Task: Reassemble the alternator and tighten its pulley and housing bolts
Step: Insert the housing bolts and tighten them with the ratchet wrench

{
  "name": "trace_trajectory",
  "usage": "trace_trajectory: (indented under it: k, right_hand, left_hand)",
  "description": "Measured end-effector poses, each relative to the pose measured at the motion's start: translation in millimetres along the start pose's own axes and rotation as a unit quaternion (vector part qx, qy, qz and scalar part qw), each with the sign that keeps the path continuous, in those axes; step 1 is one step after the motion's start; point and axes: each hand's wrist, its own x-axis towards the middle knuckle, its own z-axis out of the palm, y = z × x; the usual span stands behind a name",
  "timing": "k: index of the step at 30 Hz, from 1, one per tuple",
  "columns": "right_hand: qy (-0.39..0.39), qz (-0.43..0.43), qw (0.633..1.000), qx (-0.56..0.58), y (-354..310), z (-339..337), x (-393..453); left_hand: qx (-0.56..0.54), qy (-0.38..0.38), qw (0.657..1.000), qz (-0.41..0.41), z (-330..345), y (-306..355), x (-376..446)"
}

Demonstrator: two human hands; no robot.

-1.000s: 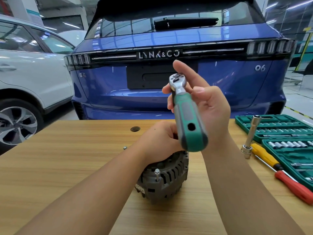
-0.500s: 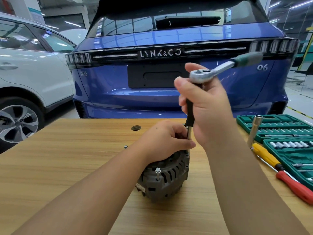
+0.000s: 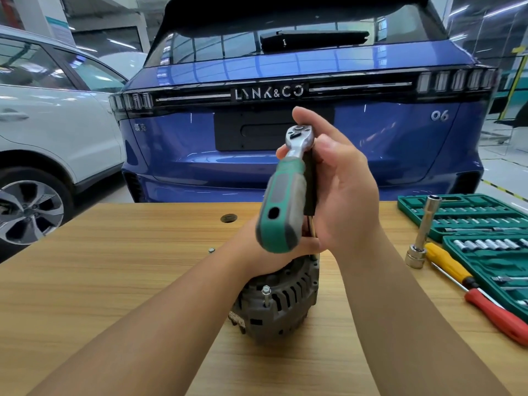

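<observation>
The grey alternator [image 3: 278,304] stands on the wooden table [image 3: 100,281], with one housing bolt [image 3: 266,292] sticking up on its near side. My left hand [image 3: 268,252] rests on top of it with curled fingers and holds it down. My right hand [image 3: 340,184] grips the head of a green-handled ratchet [image 3: 283,195] above the alternator. A black extension runs down from the ratchet head to the alternator's far right edge. The ratchet handle points toward me.
A green socket case [image 3: 485,232] lies open at the right. Beside it are a long socket on an extension [image 3: 423,232], a yellow-handled screwdriver [image 3: 448,264] and a red-handled one [image 3: 497,315]. A small loose bolt [image 3: 211,250] lies left of my hand. A blue car is parked behind the table.
The ratchet handle pointed toward me, swung away to the right half a second ago, and now points toward me again. My left hand stays on the alternator.
</observation>
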Motion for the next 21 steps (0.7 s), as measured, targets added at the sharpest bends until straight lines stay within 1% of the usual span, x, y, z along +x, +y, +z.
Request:
trace_trajectory:
  k: [2,5,7,9,10,11,13,15,16,18,20,21]
  right_hand:
    - [0.002,-0.002,1.000,-0.023,-0.9,1.8,-0.9]
    - [0.025,0.005,0.999,-0.029,-4.6,7.7,-1.3]
    - [0.071,0.000,0.997,-0.044,-7.4,9.2,-1.3]
    - [0.122,-0.015,0.989,-0.084,-9.0,6.0,0.2]
    - [0.141,-0.013,0.986,-0.092,-10.1,2.5,1.5]
    - [0.144,-0.002,0.986,-0.084,-11.3,-2.1,2.4]
    - [0.089,0.032,0.995,-0.029,-13.6,-10.1,3.7]
    - [0.023,0.031,0.999,0.016,-13.4,-10.7,3.7]
    - [0.010,0.005,1.000,0.010,-10.6,-8.9,2.7]
    - [0.009,-0.059,0.997,-0.038,-4.0,-2.2,0.7]
    - [0.009,-0.083,0.993,-0.085,1.0,3.6,0.2]
    - [0.004,-0.087,0.992,-0.091,2.1,5.6,-0.3]
  left_hand:
    - [-0.009,-0.002,1.000,-0.004,0.4,1.8,-0.3]
    - [-0.037,0.000,0.999,0.029,1.4,7.6,-3.0]
    - [-0.013,0.003,0.999,0.044,0.4,11.4,-4.8]
    - [0.012,-0.003,0.999,0.037,0.5,13.7,-6.5]
    - [0.018,-0.003,0.999,0.033,0.2,13.8,-6.3]
    - [0.020,-0.002,0.999,0.029,0.7,13.8,-5.7]
    - [0.019,0.003,1.000,0.025,0.5,12.0,-4.5]
    - [0.014,0.005,1.000,0.027,-0.2,10.4,-4.0]
    - [0.007,0.004,1.000,0.030,-0.8,9.7,-4.0]
    - [-0.011,0.002,0.999,0.040,-1.0,9.0,-4.8]
    - [-0.020,0.005,0.999,0.046,-0.6,9.6,-5.7]
    - [-0.022,0.009,0.998,0.049,-0.5,9.9,-6.3]
